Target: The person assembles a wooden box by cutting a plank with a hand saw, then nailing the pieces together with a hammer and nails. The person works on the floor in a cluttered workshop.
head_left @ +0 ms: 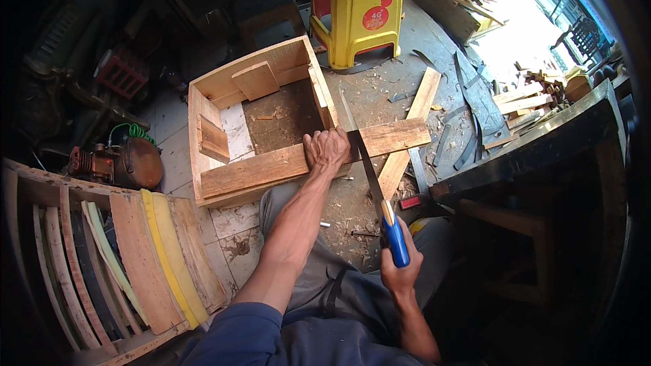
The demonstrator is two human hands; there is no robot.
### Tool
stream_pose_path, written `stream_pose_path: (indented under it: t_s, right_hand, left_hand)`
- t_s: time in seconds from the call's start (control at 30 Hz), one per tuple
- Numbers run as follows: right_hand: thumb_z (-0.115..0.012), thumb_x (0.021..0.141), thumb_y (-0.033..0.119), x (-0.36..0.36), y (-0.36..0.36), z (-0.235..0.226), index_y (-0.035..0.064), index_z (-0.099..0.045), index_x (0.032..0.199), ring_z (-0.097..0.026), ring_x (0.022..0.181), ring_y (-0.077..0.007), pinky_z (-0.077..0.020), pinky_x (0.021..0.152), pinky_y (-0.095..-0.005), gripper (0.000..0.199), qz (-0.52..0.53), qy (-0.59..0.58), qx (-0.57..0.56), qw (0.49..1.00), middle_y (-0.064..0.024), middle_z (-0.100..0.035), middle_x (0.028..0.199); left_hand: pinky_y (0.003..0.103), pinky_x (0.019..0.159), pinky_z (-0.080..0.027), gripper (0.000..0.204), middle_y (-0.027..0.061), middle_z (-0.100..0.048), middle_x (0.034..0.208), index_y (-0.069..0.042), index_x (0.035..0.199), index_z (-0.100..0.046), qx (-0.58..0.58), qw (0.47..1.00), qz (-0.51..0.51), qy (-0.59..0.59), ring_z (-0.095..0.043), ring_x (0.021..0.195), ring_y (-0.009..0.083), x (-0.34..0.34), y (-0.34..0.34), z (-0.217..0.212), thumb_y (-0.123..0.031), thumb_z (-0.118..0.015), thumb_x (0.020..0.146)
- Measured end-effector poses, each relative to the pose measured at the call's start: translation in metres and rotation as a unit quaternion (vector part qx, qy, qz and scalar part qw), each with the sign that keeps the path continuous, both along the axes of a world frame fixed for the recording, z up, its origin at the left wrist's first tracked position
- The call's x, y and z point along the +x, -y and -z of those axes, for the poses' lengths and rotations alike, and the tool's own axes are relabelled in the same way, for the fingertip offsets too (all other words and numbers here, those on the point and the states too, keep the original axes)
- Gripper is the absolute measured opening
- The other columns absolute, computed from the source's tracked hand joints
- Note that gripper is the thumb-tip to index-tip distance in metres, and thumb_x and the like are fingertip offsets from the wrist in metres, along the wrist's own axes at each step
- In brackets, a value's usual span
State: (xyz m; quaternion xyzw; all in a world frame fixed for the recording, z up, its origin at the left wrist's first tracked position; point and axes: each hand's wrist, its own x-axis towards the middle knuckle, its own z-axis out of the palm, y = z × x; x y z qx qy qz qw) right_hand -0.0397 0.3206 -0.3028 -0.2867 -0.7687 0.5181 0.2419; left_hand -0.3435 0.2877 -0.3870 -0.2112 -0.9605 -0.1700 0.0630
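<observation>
A rectangular wooden frame [197,116] rests on the floor, with small wood blocks fixed inside it. Across its near side lies a flat wooden board [261,168], whose right end juts out past the frame. My left hand [327,151] is closed on this board near the frame's right corner. In my right hand [401,261] is a handsaw [371,173], gripped by its blue and wooden handle. The saw's blade crosses the board just right of my left hand, its tip pointing away from me. How deep the blade sits in the wood cannot be made out.
A yellow plastic stool [359,17] stands beyond the frame. Another plank [427,91] lies right, among shavings and dark strips. Offcuts [525,102] are piled far right. A small compressor [139,161] and a slatted wooden piece with a yellow strip [169,251] are left.
</observation>
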Motion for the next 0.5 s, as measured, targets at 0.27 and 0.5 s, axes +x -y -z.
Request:
stream_pose_path:
  t_s: [0.27, 0.5]
  right_hand:
    - [-0.061, 0.072, -0.002, 0.08, 0.02, -0.018, -0.0082, -0.058, 0.138, -0.078, 0.095, -0.0239, -0.0582, 0.083, -0.0284, 0.067, -0.051, 0.012, 0.062, 0.997, -0.0229, -0.075, 0.116]
    - [-0.064, 0.081, 0.005, -0.061, -0.016, 0.011, 0.005, -0.06, 0.141, -0.071, 0.063, -0.0229, -0.0542, 0.06, -0.0354, 0.06, 0.0, 0.008, 0.038, 0.999, -0.0199, -0.069, 0.079]
  left_hand:
    - [0.052, 0.081, -0.044, 0.051, 0.0215, -0.074, 0.081, -0.002, 0.073, -0.076, -0.012, 1.0, -0.005, 0.019, -0.071, 0.078, 0.0393, -0.005, 0.007, 0.0, -0.028, -0.042, 0.102]
    - [0.053, 0.078, -0.044, 0.052, 0.022, -0.073, 0.079, -0.004, 0.071, -0.075, -0.01, 1.0, 0.003, -0.009, -0.071, 0.075, 0.04, 0.0, -0.008, 0.007, -0.031, -0.043, 0.103]
